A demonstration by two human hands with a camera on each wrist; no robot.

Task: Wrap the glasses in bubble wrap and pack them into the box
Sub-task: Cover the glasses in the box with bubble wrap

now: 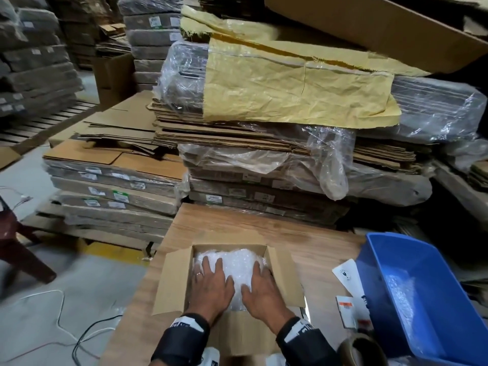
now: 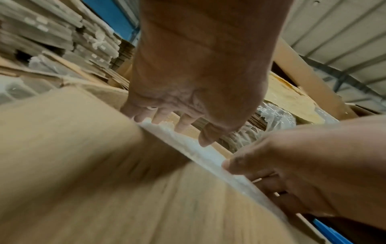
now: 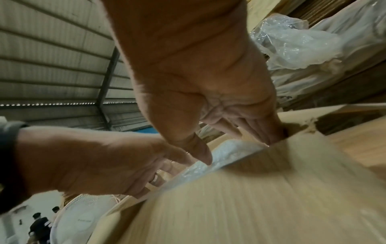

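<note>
An open cardboard box (image 1: 174,281) sits on the wooden table (image 1: 303,233), filled with white bubble wrap (image 1: 237,262). Both my hands lie palm down on the wrap inside the box. My left hand (image 1: 212,276) presses the left side with its fingers spread and fairly straight. My right hand (image 1: 260,281) presses the right side, its fingertips near the box's right wall. The left wrist view shows the left hand (image 2: 188,115) above the bubble wrap (image 2: 200,151). In the right wrist view, the right hand (image 3: 208,123) reaches onto the bubble wrap (image 3: 229,148). No glasses show; the wrap hides whatever is beneath.
A blue plastic bin (image 1: 422,299) holding more bubble wrap stands to the right of the box. Paper labels (image 1: 346,273) and a tape roll (image 1: 356,347) lie between them. Stacks of flattened cardboard (image 1: 237,143) rise behind the table. Cables (image 1: 66,326) trail on the floor at left.
</note>
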